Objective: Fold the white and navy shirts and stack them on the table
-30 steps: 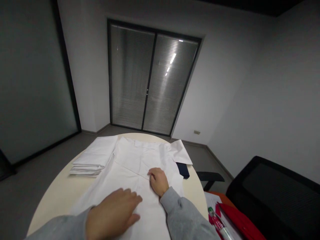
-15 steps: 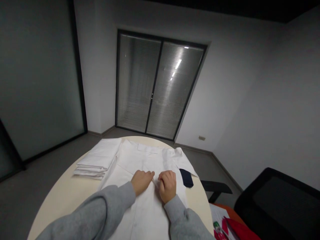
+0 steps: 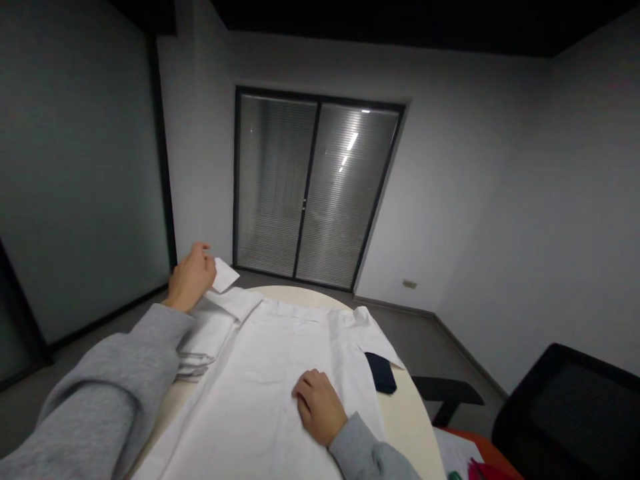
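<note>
A white button-up shirt [image 3: 260,373] lies spread on the round table, its short sleeve at the right fanned out. My left hand [image 3: 193,277] is raised over the far left side, fingers bent around the shirt's edge. A small white flap [image 3: 226,275] sticks out beside those fingers; their exact grip is partly hidden. My right hand [image 3: 320,408] rests palm down on the shirt's front, fingers slightly bent and holding nothing visible. Folded white cloth [image 3: 197,362] is stacked at the left, partly covered by the shirt and my left forearm.
A dark navy folded cloth [image 3: 381,373] lies by the right sleeve on the pale table [image 3: 417,427]. A black chair [image 3: 565,413] stands at the right, near papers [image 3: 457,448] and a red item [image 3: 487,470]. Glass doors [image 3: 300,193] are behind.
My left hand has left the shirt's middle and moved far left, drawing fabric over the folded stack. My right hand has loosened and settled lower on the shirt. The view has tilted up slightly.
</note>
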### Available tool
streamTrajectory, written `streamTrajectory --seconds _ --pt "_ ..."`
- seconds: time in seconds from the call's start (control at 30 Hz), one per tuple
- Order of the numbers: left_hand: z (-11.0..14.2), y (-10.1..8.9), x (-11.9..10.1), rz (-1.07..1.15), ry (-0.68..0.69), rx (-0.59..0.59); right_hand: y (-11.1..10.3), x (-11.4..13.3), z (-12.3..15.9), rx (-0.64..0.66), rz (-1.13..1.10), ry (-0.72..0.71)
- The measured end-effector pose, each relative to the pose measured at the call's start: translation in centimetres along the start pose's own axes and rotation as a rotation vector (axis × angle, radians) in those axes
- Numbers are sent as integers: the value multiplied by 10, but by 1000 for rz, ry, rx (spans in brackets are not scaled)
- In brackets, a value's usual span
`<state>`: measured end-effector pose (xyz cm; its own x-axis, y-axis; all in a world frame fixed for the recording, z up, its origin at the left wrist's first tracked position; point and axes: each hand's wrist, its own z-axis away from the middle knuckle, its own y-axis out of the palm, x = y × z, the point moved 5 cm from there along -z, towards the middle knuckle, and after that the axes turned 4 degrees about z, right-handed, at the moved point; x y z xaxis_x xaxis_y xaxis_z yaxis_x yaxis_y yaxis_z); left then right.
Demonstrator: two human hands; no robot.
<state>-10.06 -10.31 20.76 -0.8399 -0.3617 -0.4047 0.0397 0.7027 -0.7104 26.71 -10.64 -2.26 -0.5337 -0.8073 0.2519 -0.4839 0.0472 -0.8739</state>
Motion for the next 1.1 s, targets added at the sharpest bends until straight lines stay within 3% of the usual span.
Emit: streamTrajectory --seconds 0.07,0.13,0.27,0.37,0.47,0.63,0.83,0.97,1.1 --pt "19 37 -32 37 170 182 1 -1 -1 35 -13 33" --pt "47 88 -72 63 345 420 1 -1 -1 58 -18 60" --pt "110 192 -134 67 521 785 1 -1 -2 90 -10 94" --pt "141 252 -157 61 571 871 2 -2 -2 103 4 109" --pt "148 296 -163 72 561 813 5 -6 -1 101 -3 136" --pt "128 345 -160 82 457 638 11 -12 -3 112 -19 175" --pt "90 392 -153 78 393 636 23 -21 -8 169 -10 234" --pt "76 404 -149 89 374 593 31 -26 -8 181 7 259" --pt "76 395 -147 106 342 470 28 -24 -9 164 -41 285"
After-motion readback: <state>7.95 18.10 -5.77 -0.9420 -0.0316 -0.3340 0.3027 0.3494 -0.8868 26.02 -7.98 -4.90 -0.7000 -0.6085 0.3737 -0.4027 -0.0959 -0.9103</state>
